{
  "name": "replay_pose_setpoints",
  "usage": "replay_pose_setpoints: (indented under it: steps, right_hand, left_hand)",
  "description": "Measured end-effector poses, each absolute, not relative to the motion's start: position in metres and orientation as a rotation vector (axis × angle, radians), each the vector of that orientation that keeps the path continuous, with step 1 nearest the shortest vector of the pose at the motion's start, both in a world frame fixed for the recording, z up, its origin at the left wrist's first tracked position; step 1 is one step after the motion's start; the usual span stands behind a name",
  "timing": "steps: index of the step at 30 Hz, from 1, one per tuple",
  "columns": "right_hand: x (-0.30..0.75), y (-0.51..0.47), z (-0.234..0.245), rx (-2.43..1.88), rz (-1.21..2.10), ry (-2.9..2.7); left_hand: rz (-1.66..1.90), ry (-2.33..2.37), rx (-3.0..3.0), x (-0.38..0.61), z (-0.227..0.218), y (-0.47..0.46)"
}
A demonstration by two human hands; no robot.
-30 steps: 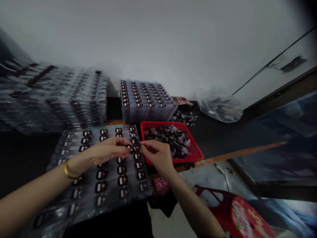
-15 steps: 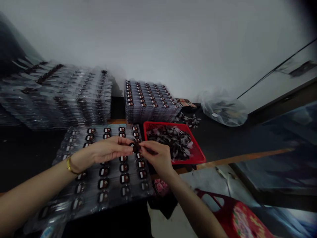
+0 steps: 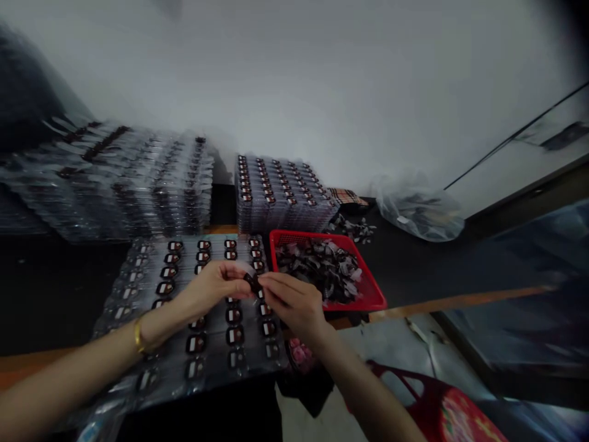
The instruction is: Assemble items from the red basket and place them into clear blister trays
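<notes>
L hand (image 3: 211, 285), gold bangle (image 3: 138, 334) on the wrist, and R hand (image 3: 294, 304) meet above a clear plastic tray (image 3: 122, 313), both nearly closed in a tight pinch. L fingertips (image 3: 239, 273) and R fingertips (image 3: 271, 281) have hold of a small dark tag (image 3: 252, 282) btwn them, over the tray's right-hand part. A pale see-through scrap (image 3: 247, 267) seems to stick up from the tag, tho the view is too blurry to be sure. The tray carries neat rows of dark oval pieces (image 3: 234, 335), each w/ a pale centre. Just right of R hand sits a red plastic basket (image 3: 294, 236), heaped w/ dark loose pieces (image 3: 322, 270) mixed w/ clear wrap. Behind it, a stack of clear trays (image 3: 280, 196) stands beside a larger stack of trays (image 3: 138, 184) on the L. Further R: a small spill of dark pieces (image 3: 354, 230), a plaid cloth (image 3: 347, 196) and a clear plastic bag (image 3: 418, 215) against a white wall (image 3: 322, 80). A red floral stool (image 3: 442, 411) sits low at lower R.
</notes>
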State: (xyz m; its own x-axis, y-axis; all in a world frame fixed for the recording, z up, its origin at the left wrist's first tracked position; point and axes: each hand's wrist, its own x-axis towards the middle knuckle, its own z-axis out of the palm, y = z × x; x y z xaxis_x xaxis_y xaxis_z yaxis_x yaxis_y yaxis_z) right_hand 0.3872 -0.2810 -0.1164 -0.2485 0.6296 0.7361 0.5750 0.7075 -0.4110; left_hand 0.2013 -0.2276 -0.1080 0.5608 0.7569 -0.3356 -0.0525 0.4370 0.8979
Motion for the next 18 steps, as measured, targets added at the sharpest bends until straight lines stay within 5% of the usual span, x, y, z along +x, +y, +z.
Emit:
replay_pose_setpoints:
  steps: [18]
  right_hand:
    - [0.378, -0.269, -0.135, -0.775, 0.158, -2.07]
  left_hand:
    - [0.735, 0.839, 0.959, 0.183, -0.113, -0.236]
